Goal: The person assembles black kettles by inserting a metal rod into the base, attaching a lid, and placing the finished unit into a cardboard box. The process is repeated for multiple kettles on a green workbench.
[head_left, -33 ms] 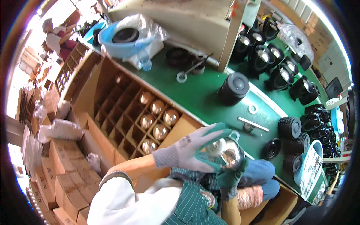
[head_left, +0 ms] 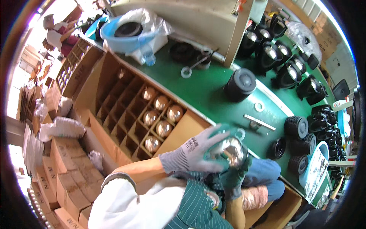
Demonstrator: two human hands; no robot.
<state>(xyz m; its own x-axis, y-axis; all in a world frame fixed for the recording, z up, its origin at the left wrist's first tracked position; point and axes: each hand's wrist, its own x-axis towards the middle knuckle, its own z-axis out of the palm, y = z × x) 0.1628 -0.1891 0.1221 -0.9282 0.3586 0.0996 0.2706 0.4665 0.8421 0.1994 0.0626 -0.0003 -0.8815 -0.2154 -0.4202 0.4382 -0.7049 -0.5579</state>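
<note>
A mirror-bright silver glass flask liner (head_left: 233,152) is between my gloved hands, above my lap by the bench's front edge. My left hand (head_left: 197,150), in a grey glove with green-coated fingers, curves around its left side; the fingers are somewhat blurred. From below and the right, my right hand (head_left: 233,176) grips the liner in a dark green glove. To the left, a divided cardboard box (head_left: 179,134) holds several similar silver liners (head_left: 163,129) in its cells.
On the green bench (head_left: 202,93) stand a black ribbed stack (head_left: 241,84), a white ring (head_left: 259,106) and a metal bar fixture (head_left: 259,123). Black jug bodies with silver insides (head_left: 270,55) crowd the far right. A blue basin (head_left: 126,42) sits far left. Stacked cartons (head_left: 70,173) are at left.
The liner has turned in my hands: its pale round neck end, earlier facing up-left, no longer shows clearly. My left hand has shifted and its fingers lie closer around the liner.
</note>
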